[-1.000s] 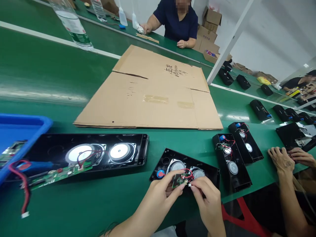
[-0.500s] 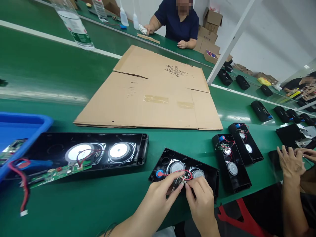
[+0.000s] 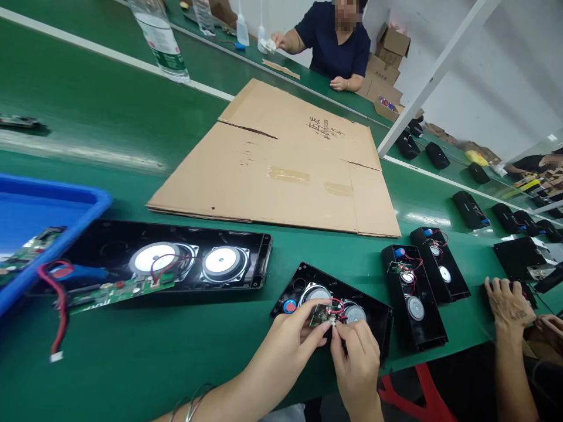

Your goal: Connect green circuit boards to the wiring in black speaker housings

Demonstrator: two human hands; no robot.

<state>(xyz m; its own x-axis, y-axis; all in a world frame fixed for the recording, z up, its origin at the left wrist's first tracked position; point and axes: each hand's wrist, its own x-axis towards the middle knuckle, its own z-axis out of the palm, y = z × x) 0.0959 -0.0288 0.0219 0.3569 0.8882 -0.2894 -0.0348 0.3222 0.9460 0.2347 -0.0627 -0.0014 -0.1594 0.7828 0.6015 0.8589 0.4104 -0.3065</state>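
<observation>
My left hand (image 3: 292,334) pinches a small green circuit board (image 3: 321,315) between thumb and fingers. Close against it, my right hand (image 3: 357,351) has its fingertips closed on a small white connector (image 3: 333,321) at the board's edge. Red wires loop from the board over a black speaker housing (image 3: 373,310), which lies tilted on the green table beneath both hands. Two round speakers sit in that housing, partly hidden by my fingers and the board. A blue round part (image 3: 290,306) with a red face shows at the housing's left end.
A longer black housing (image 3: 237,231) with a board lies left, beside a blue tray (image 3: 99,196). Flat cardboard (image 3: 264,193) lies beyond. Two black housings (image 3: 416,310) stand right, near a co-worker's hand (image 3: 510,308). Another person (image 3: 336,41) sits across; a bottle (image 3: 162,44) is back left.
The board in my left hand has turned, so more of its green face shows. The view has shifted slightly. The co-worker's hand at right has moved a little.
</observation>
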